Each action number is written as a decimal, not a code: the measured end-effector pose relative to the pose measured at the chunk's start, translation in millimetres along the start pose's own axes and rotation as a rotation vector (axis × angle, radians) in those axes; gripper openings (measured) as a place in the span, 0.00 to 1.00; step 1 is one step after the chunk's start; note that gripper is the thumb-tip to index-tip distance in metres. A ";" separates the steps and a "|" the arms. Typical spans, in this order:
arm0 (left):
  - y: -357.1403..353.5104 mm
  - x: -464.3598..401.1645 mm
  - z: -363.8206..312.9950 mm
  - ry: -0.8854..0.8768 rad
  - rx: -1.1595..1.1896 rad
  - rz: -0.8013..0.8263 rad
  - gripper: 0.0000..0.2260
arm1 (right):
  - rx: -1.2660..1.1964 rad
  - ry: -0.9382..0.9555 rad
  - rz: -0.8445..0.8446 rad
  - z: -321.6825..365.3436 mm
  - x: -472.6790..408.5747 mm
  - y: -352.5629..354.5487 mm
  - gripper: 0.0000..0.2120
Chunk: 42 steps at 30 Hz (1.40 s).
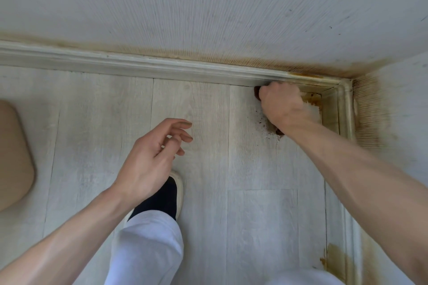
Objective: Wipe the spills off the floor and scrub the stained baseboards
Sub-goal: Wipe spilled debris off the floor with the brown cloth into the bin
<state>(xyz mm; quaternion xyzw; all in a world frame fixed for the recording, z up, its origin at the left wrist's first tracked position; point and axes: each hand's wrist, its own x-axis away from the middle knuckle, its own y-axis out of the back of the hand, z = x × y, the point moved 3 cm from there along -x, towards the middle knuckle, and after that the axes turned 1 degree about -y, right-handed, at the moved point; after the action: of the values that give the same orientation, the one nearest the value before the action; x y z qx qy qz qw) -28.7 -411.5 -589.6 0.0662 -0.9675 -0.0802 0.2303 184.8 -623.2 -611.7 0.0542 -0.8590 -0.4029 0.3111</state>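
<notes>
Right hand (pixel 281 104) curled round dark pad (pixel 256 93) in far right corner, pressed to baseboard (pixel 162 67) — which runs left-right; left hand (pixel 150 157) loose-fingered, idle — spill (pixel 313 99) just right

The right hand (pixel 283 105) presses a scrubbing pad (pixel 257 93) against the baseboard (pixel 143 66) near the room's corner. The left hand (pixel 152 157) hovers over the floor (pixel 261 227), above a shoe (pixel 174 188); a spill (pixel 333 259) lies along the right-hand baseboard.
</notes>
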 end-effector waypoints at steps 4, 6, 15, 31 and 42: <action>-3.3 0.5 -2.5 -0.006 0.006 0.012 0.16 | -0.014 -0.038 -0.022 -17.7 9.3 -3.3 0.11; -3.0 1.3 -3.8 -0.009 -0.005 0.017 0.16 | -0.008 -0.054 -0.040 -21.4 12.3 -2.9 0.11; -1.1 0.4 -2.8 -0.001 -0.019 0.007 0.16 | 0.076 0.000 0.085 -4.7 -0.7 3.2 0.10; -4.0 -2.4 -8.2 -0.013 -0.017 0.026 0.18 | -0.039 -0.157 0.067 -34.2 4.4 -19.4 0.11; -3.4 -3.9 -6.5 -0.005 -0.022 0.024 0.18 | -0.044 -0.004 0.085 -13.5 -5.8 -11.0 0.12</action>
<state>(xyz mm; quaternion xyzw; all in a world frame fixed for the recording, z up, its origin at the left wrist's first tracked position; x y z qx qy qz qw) -22.1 -415.1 -586.3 0.0517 -0.9679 -0.0883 0.2295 195.5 -637.5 -616.1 0.0101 -0.8520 -0.4085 0.3273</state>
